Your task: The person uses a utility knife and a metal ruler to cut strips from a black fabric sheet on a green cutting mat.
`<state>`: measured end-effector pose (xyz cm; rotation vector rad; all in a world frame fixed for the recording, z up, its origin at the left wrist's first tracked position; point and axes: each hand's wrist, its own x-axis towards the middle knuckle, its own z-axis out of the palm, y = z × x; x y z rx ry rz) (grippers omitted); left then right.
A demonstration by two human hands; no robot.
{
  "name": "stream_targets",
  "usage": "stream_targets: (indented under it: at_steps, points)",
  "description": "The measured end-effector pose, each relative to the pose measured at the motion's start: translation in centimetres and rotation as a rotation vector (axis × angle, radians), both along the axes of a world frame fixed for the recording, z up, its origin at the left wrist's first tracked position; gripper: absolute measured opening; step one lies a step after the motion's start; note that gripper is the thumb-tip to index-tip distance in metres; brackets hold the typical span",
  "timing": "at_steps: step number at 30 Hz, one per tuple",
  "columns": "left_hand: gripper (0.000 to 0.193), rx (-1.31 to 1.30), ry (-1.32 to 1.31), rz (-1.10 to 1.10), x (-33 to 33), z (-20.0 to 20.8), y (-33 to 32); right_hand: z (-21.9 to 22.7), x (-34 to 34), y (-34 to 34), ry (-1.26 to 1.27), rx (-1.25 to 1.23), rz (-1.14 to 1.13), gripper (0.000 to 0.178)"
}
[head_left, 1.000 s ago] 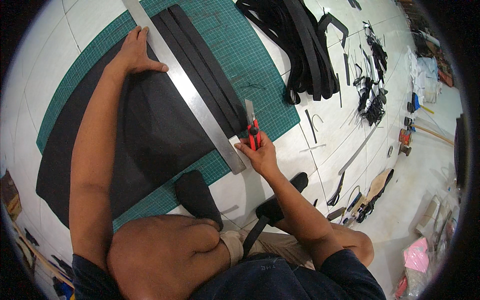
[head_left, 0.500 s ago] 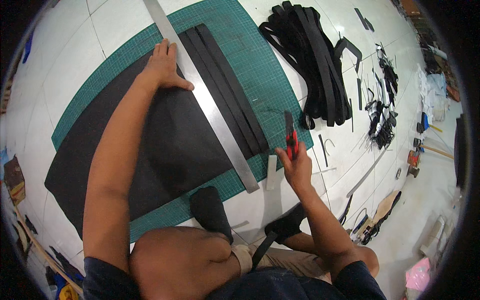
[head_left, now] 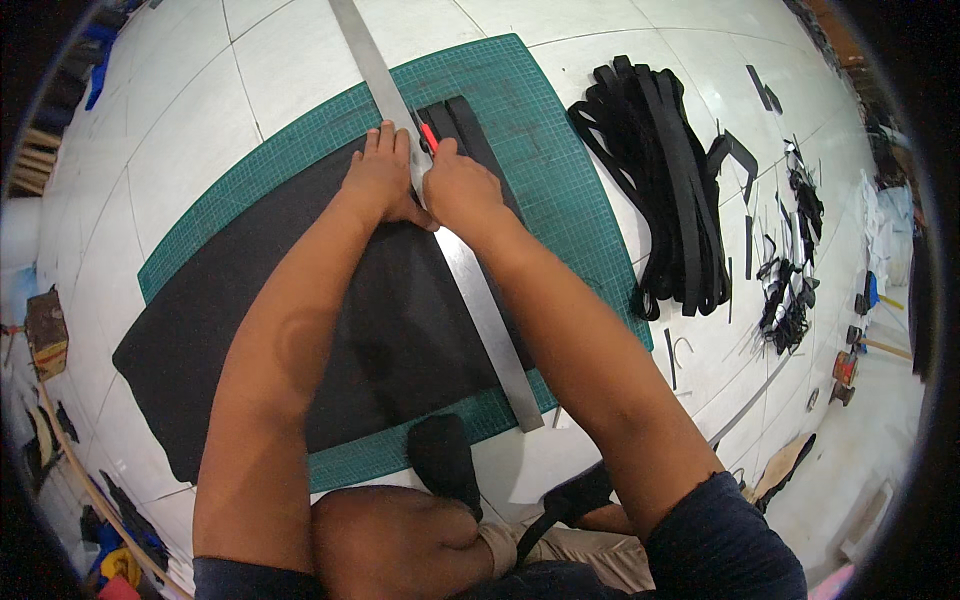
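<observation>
Steel ruler (head_left: 470, 290) pinned by left hand (head_left: 383, 180) — right hand (head_left: 458, 190) grips red cutter (head_left: 429, 137)

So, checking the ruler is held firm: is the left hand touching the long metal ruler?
Touching: the head view shows the left hand pressed flat onto the long metal ruler.

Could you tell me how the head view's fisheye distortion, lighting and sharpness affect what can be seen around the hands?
Head view: the fisheye bends the steel ruler and floor tile joints toward the black circular rim; lighting is even and soft, with faint shadows under the forearms on the black sheet; left hand, right hand and red-handled knife are sharp; edge clutter is squeezed and dim.
</observation>
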<state>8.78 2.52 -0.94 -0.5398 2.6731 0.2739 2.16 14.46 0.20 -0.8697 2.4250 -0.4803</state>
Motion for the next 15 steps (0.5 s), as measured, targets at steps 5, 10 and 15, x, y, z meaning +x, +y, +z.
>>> stream_targets:
  at_steps: [5,10,15]
  points:
    - [0.149,0.001,0.017,0.005,0.6,-0.2,-0.2,-0.5,-0.5,-1.2,-0.007,-0.03,0.021,0.031]
    - [0.148,-0.016,0.024,-0.019,0.0,-0.1,0.0,0.4,-1.4,-1.7,-0.027,-0.059,0.031,0.031]
    - [0.148,-0.034,0.021,-0.009,0.7,-0.6,-0.6,1.4,1.1,3.0,-0.079,0.049,0.102,0.032]
